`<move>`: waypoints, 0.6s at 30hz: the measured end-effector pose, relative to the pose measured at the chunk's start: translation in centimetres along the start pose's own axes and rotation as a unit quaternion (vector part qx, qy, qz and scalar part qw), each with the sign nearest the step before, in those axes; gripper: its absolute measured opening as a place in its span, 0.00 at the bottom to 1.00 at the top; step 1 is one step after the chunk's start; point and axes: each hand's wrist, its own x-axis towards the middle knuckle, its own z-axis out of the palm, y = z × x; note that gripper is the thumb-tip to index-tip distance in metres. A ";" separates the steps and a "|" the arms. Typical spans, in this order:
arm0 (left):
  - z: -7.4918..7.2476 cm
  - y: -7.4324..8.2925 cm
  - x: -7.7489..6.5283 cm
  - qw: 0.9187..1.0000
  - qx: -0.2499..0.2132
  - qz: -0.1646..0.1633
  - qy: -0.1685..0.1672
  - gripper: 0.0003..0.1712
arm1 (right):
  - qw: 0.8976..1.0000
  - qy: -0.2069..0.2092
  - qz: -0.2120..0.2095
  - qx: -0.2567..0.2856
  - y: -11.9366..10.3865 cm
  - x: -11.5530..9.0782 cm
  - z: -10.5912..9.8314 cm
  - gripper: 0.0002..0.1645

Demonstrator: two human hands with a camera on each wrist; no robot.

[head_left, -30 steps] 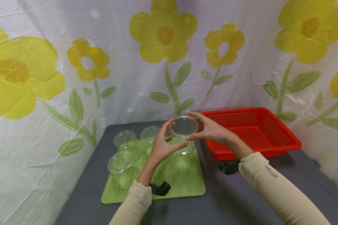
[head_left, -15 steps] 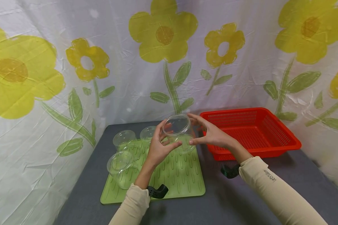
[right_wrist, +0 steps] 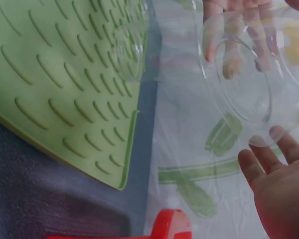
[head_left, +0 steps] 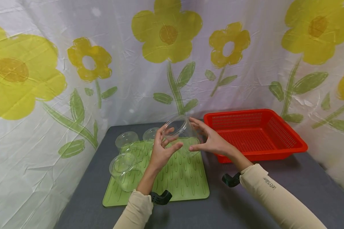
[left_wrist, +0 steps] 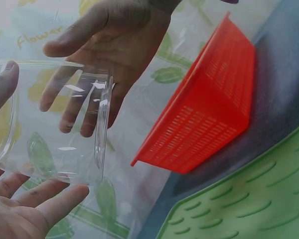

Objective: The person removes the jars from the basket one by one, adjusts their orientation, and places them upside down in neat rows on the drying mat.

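Between my two hands, over the green mat, is a clear round plastic container, tilted on its side with its rim facing up and left. My left hand holds it near the rim, thumb on the near side and fingers beyond. My right hand is at the base end, thumb in front and fingers spread behind. In the right wrist view, right fingertips touch the edge of the container's base. More clear containers, such as the near one, stand on the mat's left.
A red perforated basket stands on the grey table right of the mat. Another clear container stands at the mat's back left. A white curtain with yellow flowers hangs behind and at the sides.
The container has turned from nearly upright onto its side, its rim swinging left and its base right. My hands have shifted slightly along with it.
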 end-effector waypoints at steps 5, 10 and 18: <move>0.2 -0.3 -0.1 1.000 -0.016 0.011 0.000 0.60 | 1.000 0.003 -0.005 0.016 -0.2 0.1 0.5 0.62; 0.3 -0.5 -0.2 1.000 -0.027 0.009 -0.001 0.62 | 1.000 0.000 -0.006 0.031 -0.2 0.1 0.8 0.61; 0.2 -0.4 -0.2 1.000 -0.024 -0.008 -0.009 0.62 | 1.000 0.008 -0.003 0.024 -0.1 0.0 0.9 0.59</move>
